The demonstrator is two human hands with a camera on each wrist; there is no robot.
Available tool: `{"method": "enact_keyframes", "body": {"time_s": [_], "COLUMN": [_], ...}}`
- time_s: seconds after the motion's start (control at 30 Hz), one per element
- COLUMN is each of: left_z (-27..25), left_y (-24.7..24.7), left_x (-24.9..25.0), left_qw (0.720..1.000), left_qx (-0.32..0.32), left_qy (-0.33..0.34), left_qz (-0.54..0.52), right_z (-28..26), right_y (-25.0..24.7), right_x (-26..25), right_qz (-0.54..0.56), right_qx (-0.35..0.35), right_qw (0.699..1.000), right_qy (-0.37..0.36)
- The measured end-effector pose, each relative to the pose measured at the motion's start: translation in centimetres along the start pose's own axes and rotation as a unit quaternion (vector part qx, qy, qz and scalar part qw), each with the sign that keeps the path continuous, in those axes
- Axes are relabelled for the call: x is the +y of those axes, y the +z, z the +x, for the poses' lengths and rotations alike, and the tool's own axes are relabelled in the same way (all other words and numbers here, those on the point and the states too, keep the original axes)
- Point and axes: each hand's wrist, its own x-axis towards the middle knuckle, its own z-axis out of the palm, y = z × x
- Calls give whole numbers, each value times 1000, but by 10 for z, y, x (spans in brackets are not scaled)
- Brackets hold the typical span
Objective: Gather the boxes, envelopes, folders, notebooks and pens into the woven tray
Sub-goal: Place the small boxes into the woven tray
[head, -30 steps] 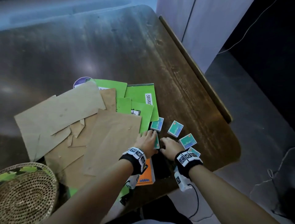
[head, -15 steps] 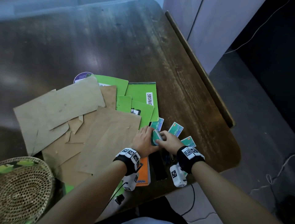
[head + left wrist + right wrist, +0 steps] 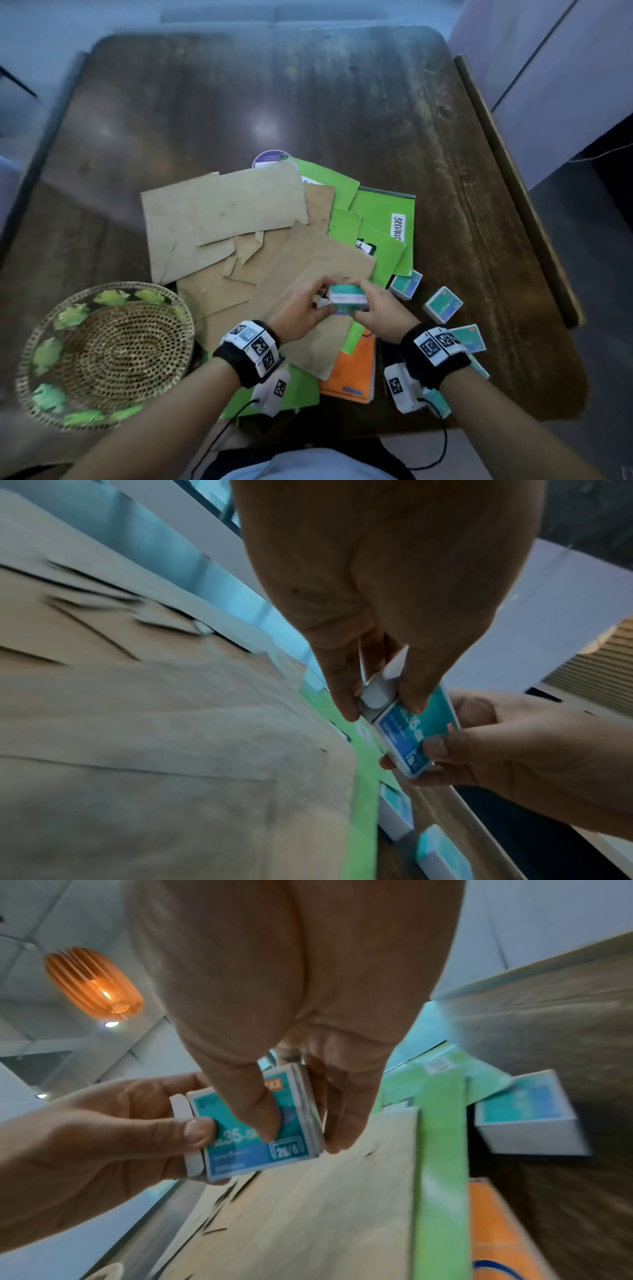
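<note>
A small teal staple box (image 3: 347,298) hangs above the brown envelopes, held between both hands. My left hand (image 3: 323,298) pinches its left end, where a white inner sleeve (image 3: 377,696) sticks out. My right hand (image 3: 363,303) grips the other end, thumb on the printed face (image 3: 240,1150) and fingers behind it. The woven tray (image 3: 116,356) sits at the near left with nothing in it. Brown envelopes (image 3: 226,212) overlap green folders and notebooks (image 3: 380,212) in the middle of the table. An orange notebook (image 3: 349,370) lies under my wrists.
Three more teal boxes (image 3: 406,284) (image 3: 443,305) (image 3: 467,337) lie on the dark wooden table (image 3: 342,102) to the right of my hands. Another peeks from under my right wrist (image 3: 479,366). A raised wooden strip (image 3: 513,178) runs along the table's right edge.
Both hands have closed on one teal box, lifted it off the table and carried it left, over the front envelope. The other boxes have stayed where they were.
</note>
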Motion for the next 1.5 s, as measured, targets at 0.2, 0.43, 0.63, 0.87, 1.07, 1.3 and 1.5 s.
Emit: {"method": "enact_keyframes", "body": {"time_s": [0.2,0.43,0.63,0.87,1.07,1.3,1.5], "left_z": [-65,-135,-190,-242,-272,-287,-288], "left_y": [-76,-135,-168,-213,-231,-231,-221], "left_x": [-28,-66,-101,-148,-185,-228,-242], "left_qw": [995,971,977,980,968,931,921], "left_qx": [41,205,203,120,74,67,-22], "left_qy": [-32,-58,-57,-145,-235,-333,-363], "left_qz": [-90,-111,-43,68,56,132,143], "right_z": [37,58,83,109,128,144,143], "right_y": [47,106,172,239,313,371,382], "right_x": [-62,-135,-186,-236,-262,-282,-272], "right_qz": [44,171,146,-87,-146,-187,-198], "right_qx": [-65,-138,-154,-191,-226,-278,-308], "right_qw": [996,975,976,970,954,939,930], "right_qy": [-46,-41,-52,-122,-135,-71,-41]}}
